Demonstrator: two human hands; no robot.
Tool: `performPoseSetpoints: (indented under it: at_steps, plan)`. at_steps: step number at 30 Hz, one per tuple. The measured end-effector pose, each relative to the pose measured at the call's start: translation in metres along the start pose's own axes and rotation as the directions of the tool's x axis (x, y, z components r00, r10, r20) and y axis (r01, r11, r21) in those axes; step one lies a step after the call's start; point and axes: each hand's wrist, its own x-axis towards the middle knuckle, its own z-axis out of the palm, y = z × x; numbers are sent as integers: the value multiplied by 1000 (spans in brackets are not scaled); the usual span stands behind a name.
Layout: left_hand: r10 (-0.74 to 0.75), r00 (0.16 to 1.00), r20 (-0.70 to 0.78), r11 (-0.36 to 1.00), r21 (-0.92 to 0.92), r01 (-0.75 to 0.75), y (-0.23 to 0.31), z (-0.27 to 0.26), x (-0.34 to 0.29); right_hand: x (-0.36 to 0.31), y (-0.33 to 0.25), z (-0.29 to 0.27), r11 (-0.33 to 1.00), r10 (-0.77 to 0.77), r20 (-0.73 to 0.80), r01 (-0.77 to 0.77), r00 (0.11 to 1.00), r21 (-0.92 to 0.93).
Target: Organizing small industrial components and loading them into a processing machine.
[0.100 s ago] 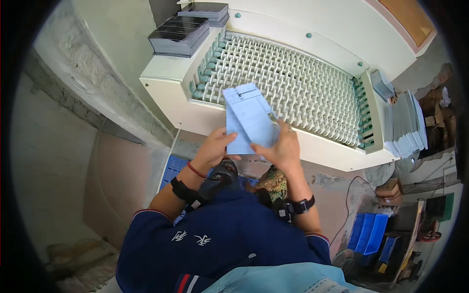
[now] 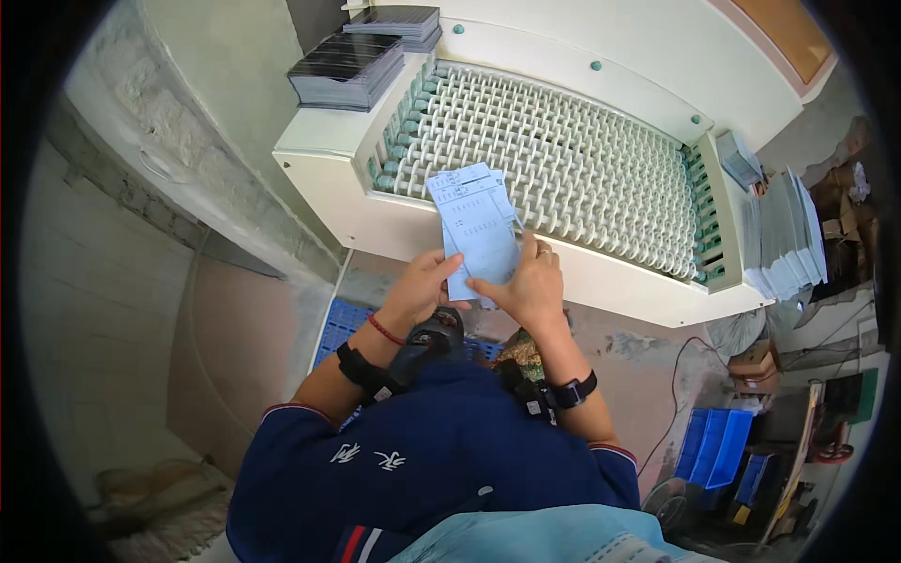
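Between my hands is a small sheaf of light blue printed papers [image 2: 481,235], fanned slightly with corners sticking out at the top and right. My left hand [image 2: 422,286] is closed on its lower left edge, the thumb on top. On the lower right side, my right hand [image 2: 533,286] grips it with the thumb across the face and the fingers at the edge. The far end of the papers overlaps the front rim of a roller conveyor [image 2: 554,169] in this view. What lies beneath the top sheets is mostly hidden.
Stacks of dark-topped flat boards [image 2: 343,70] stand on the conveyor's left end. Upright pale sheets [image 2: 784,235] and a small bundle [image 2: 739,161] are at its right end. A cable [image 2: 671,403] and blue bins [image 2: 718,446] lie lower right; a wall [image 2: 244,113] rises left.
The top sheet has turned and slid over the ones under it, so the papers overlap more closely. My right hand has shifted slightly left.
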Motion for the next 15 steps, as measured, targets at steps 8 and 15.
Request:
performPoseSetpoints:
  at_steps: [8,15]
  plan:
    - [80,996,-29,990,119,-76,-8,-15,5,-13,53,24,663,206,124,-232,971,712]
    - [94,985,-148,982,178,-67,-5,-10,11,-20,63,30,436,244,284,-367,927,822]
